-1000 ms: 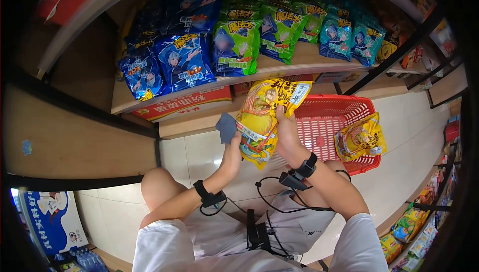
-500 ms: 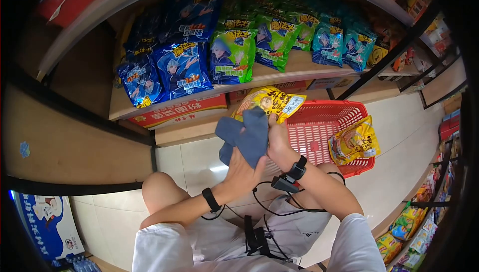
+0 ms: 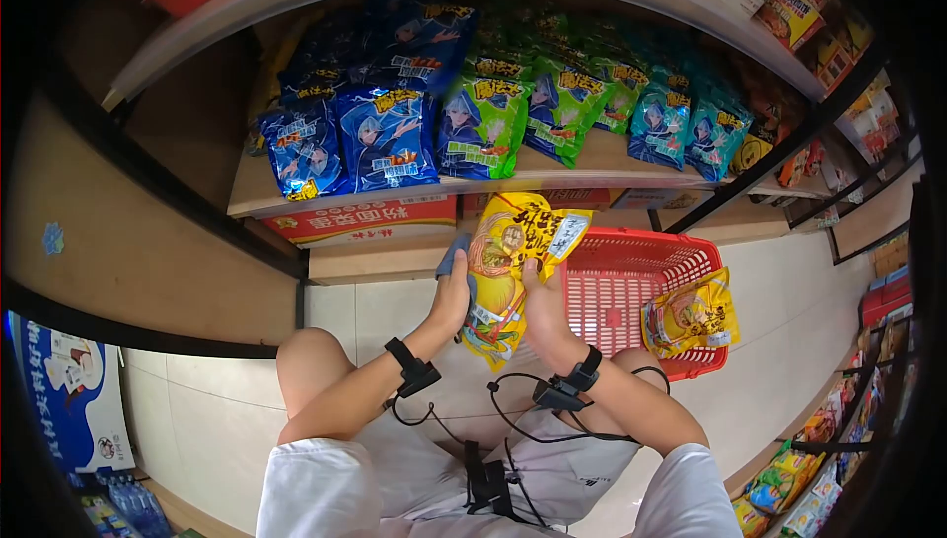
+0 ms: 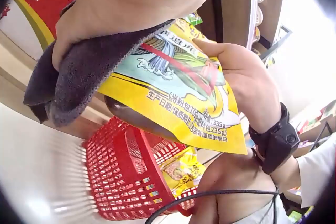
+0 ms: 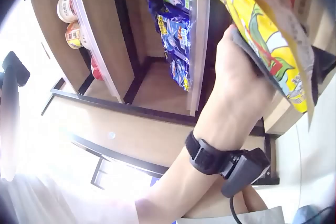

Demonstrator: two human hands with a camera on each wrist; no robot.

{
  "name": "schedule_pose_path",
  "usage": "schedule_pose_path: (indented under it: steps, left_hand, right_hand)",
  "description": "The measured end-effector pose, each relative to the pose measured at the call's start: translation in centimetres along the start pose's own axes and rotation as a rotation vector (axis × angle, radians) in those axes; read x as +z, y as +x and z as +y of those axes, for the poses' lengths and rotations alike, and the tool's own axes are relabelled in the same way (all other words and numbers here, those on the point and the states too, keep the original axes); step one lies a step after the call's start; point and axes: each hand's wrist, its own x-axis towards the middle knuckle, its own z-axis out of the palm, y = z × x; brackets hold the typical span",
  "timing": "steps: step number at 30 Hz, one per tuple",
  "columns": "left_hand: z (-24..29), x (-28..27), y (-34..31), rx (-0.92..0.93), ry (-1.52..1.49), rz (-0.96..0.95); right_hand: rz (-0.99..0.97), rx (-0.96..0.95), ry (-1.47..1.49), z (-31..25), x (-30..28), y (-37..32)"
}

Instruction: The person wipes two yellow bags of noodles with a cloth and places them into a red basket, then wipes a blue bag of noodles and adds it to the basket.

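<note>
A yellow bag of rice noodles is held upright in front of the shelf, between both hands. My right hand grips its right side, thumb lying on the printed front. From the left, my left hand holds a dark grey cloth against the bag's side and lower part. In the left wrist view the cloth is folded under the fingers and lies along the bag's edge. The left palm and cloth partly cover the bag. A similar yellow bag leans inside the red basket.
Blue snack bags, green snack bags and teal snack bags line the low shelf. Underneath is a red carton. The basket stands on the tiled floor to the right. Cables run from the wrist cameras.
My left hand with the cloth has swept across the front of the bag and back to its left side. The bag stays in my right hand; the head view has shifted slightly.
</note>
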Motion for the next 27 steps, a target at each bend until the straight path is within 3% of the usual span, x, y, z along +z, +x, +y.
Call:
schedule_pose_path:
  steps: [1,7,8,11,16,21,24,27]
  left_hand:
    - [0.2,0.1,0.1,-0.007,-0.009,-0.011]
    - [1.3,2.7,-3.3,0.377,0.562,0.026]
    - [2.5,3.2,-4.5,0.325,0.574,-0.058]
    - [2.6,3.7,-5.8,0.573,0.917,-0.217]
    - [3.9,3.5,-7.6,0.683,0.928,-0.428]
    - [5.6,3.5,-8.1,0.631,0.819,-0.531]
    - [5.9,3.1,-7.0,0.704,1.044,-0.366]
    - [5.9,2.6,-5.3,0.681,0.976,-0.156]
  right_hand:
    - [-0.009,-0.006,-0.008,0.1,-0.1,0.1]
    - [-0.011,0.003,-0.009,0.4,-0.2,0.5]
    - [0.004,0.019,-0.028,0.1,0.1,0.3]
    - [0.064,0.083,-0.088,-0.3,-0.2,1.1]
    - [0.206,0.302,0.089,-2.4,0.2,1.6]
    - [0.123,0.315,0.202,-2.6,-1.8,3.2]
    - [0.062,0.240,0.128,-2.4,-1.6,2.8]
    - [0.041,0.220,0.042,-1.6,-1.1,2.3]
